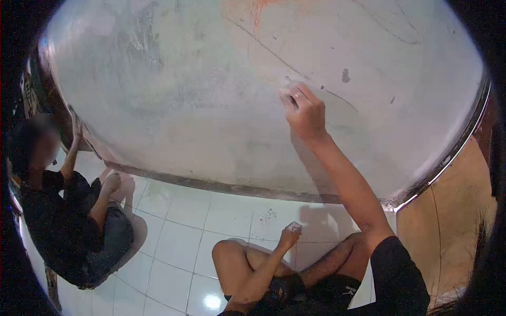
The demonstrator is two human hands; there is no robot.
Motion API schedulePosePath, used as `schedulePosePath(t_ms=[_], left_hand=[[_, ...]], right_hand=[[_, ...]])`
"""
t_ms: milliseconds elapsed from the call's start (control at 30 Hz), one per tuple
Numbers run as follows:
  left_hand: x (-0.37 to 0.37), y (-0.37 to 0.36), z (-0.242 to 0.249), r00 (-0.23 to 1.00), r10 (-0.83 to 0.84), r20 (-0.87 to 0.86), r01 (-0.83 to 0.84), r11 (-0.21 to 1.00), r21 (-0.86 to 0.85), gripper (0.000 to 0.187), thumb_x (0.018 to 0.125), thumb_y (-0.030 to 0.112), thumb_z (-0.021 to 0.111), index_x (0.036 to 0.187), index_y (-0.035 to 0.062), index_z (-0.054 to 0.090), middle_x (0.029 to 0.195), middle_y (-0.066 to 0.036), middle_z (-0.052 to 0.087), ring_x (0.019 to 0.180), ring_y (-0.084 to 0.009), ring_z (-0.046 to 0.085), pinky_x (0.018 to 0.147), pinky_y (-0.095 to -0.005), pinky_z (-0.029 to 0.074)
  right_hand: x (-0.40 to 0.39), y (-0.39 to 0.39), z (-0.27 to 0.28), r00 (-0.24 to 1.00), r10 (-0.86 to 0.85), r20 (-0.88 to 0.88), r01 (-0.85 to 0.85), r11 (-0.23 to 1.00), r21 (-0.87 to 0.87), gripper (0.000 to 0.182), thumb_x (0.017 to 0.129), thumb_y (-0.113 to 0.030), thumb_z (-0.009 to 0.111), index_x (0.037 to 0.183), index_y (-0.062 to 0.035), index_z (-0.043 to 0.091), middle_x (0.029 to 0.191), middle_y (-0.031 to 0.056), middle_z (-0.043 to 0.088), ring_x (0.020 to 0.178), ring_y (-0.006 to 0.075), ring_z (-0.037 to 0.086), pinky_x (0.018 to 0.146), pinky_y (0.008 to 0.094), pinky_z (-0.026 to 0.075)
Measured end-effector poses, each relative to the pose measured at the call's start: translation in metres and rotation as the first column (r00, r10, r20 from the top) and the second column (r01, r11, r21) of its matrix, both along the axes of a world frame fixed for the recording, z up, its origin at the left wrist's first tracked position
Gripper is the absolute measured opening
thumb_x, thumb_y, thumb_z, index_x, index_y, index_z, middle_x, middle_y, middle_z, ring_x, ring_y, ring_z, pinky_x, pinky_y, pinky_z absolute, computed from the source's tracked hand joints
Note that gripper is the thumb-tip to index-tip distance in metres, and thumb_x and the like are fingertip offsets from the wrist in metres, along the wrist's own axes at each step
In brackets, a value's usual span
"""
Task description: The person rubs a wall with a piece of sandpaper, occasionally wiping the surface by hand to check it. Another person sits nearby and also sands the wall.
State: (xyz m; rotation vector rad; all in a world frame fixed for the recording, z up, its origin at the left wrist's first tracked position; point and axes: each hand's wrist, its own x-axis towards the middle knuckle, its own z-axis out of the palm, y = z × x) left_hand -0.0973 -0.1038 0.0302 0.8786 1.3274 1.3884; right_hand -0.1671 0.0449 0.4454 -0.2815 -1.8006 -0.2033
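Raised in front of me, my right hand (307, 111) has its fingers closed around a small whitish thing, too small to make out, pressed against the pale wall (237, 131). Dark pencil-like lines, grey spots and an orange smear mark the wall near and above that hand. Low over my crossed legs (232, 258), my left hand (289, 235) is closed on a small white piece that shows at its fingertips. What the white piece is cannot be made out.
At the left, a person (58, 221) in dark clothes sits on the floor, one hand on the wall's edge. White floor tiles (174, 237) lie below the wall, with dark crumbs near my left hand. A brown panel (448, 210) stands at the right.
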Motion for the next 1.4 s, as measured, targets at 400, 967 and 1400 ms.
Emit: schedulePosePath(t_ms=[400, 967, 1400], left_hand=[[-0.006, -0.004, 0.017, 0.999, 0.05, -0.005, -0.05, 0.999, -0.014, 0.013, 0.09, 0.017, 0.058, 0.087, 0.0058, 0.064, 0.067, -0.001, 0.059, 0.061, -0.0096, 0.053, 0.056, -0.0261, 0.043], [-0.008, -0.012, 0.028, 0.995, 0.037, 0.097, -0.031, 0.997, -0.067, 0.007, 0.089, 0.015, 0.059, 0.089, 0.0083, 0.062, 0.069, -0.001, 0.059, 0.059, -0.0082, 0.052, 0.052, -0.0247, 0.043], [-0.003, 0.0, 0.01, 0.996, -0.012, -0.092, 0.008, 0.999, -0.041, 0.016, 0.088, 0.02, 0.059, 0.091, 0.005, 0.061, 0.072, -0.003, 0.062, 0.065, -0.0128, 0.055, 0.061, -0.0303, 0.046]], right_hand=[[0.036, 0.0, -0.017, 0.996, -0.081, 0.04, 0.084, 0.993, -0.08, 0.011, 0.077, -0.009, 0.072, 0.08, -0.0029, 0.063, 0.081, 0.0098, 0.06, 0.069, 0.0308, 0.061, 0.058, 0.0352, 0.048], [-0.009, -0.01, 0.005, 0.991, -0.114, 0.067, 0.12, 0.988, -0.1, 0.011, 0.081, -0.014, 0.065, 0.088, -0.0061, 0.065, 0.098, 0.0087, 0.063, 0.075, 0.0307, 0.066, 0.061, 0.0391, 0.054], [0.011, 0.001, -0.008, 0.99, -0.121, 0.067, 0.128, 0.986, -0.105, 0.01, 0.081, -0.013, 0.063, 0.089, -0.007, 0.064, 0.099, 0.0091, 0.063, 0.074, 0.0329, 0.065, 0.062, 0.0412, 0.054]])
